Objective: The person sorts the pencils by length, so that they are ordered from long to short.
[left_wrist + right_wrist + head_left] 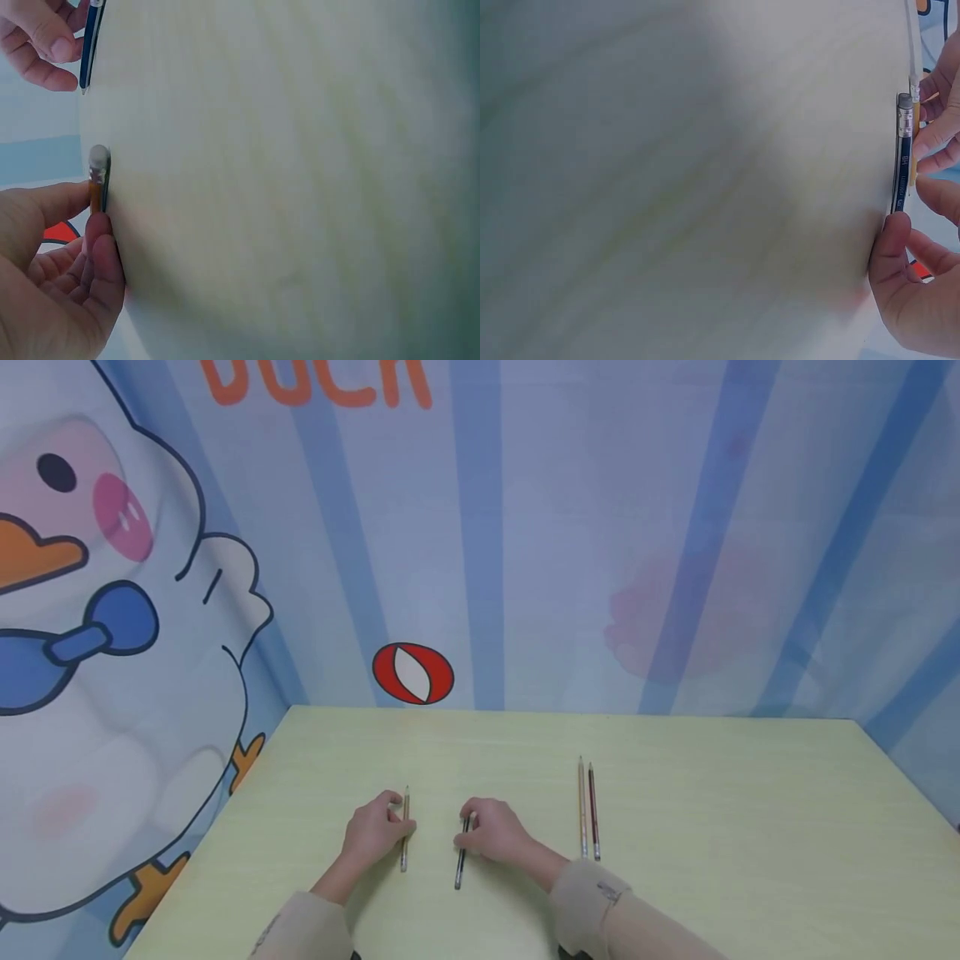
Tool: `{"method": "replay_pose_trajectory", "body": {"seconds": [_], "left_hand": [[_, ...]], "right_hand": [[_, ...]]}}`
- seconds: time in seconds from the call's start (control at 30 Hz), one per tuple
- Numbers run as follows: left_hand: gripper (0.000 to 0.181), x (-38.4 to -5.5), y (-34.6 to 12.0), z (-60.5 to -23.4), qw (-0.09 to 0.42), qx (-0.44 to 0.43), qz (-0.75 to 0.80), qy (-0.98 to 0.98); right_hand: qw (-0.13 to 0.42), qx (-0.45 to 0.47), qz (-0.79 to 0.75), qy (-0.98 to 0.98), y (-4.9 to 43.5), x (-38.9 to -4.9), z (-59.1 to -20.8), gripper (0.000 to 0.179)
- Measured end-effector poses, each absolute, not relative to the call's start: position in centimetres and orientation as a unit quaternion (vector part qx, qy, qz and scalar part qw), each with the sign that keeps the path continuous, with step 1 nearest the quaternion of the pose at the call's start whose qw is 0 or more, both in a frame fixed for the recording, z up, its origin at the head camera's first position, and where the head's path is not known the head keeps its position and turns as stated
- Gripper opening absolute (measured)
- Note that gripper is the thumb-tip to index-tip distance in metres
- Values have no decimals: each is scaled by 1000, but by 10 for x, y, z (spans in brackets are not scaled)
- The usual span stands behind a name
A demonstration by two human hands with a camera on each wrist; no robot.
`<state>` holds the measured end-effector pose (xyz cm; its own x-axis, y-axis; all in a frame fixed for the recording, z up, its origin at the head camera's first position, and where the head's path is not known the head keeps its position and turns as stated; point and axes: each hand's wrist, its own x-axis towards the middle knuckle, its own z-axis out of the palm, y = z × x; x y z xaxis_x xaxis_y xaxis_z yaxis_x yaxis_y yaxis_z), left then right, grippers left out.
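In the head view my left hand [375, 831] pinches a yellow pencil [404, 858], its point facing the far side of the table. Its pale rounded eraser [99, 155] shows close up in the left wrist view, just past the fingers. My right hand [498, 832] holds a dark pencil [460, 870] between thumb and fingers, a short way to the right. In the right wrist view that dark pencil has HB lettering, a silver band and a grey eraser [905, 100]. Both pencils lie low along the tabletop, roughly parallel, with a gap between them.
An orange-yellow pencil [582, 810] and a dark red pencil [594, 814] lie side by side to the right of my right hand, points away. The pale yellow table [750, 827] ends at a blue striped backdrop [555, 543] with a cartoon duck on the left.
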<state>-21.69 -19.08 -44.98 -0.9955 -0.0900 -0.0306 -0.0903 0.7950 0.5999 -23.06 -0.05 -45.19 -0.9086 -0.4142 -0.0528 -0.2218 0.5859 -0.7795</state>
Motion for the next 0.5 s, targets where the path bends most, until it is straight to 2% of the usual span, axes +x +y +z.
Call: {"method": "replay_pose_trajectory", "body": {"seconds": [0.17,0.5], "left_hand": [[35,-216,-189,-448,0,-47,299,953],[33,-218,-186,-448,4,-56,283,957]], "right_hand": [[86,-203,-371,902,-3,-230,-452,26],[88,-204,-335,916,-4,-228,-450,24]]}}
